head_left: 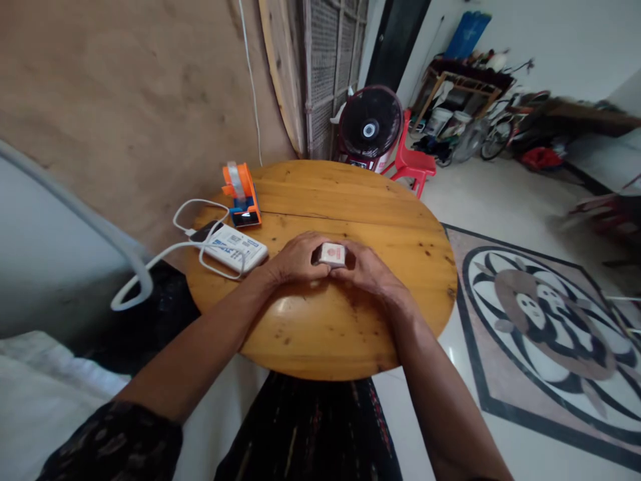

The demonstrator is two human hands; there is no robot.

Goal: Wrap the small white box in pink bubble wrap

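Observation:
Between my two hands is a small white block with a red printed emblem on top [332, 253], which looks like a deck of playing cards. It rests at or just above the round wooden table [320, 334], near the middle. My left hand [304, 257] grips its left end, fingers curled at the far side and thumb at the near side. Curled round the right end in the same way is my right hand [368, 267]. Both thumbs nearly meet in front of the block. The fingertips behind it are partly hidden.
On the table's left lie a white power bank [240, 248] with a looped white cable [185, 245] and an orange tape dispenser [243, 190]. Beyond the far edge stand a fan [370, 127] and a red plastic chair [413, 160]. A brown wall [125, 100] borders the left.

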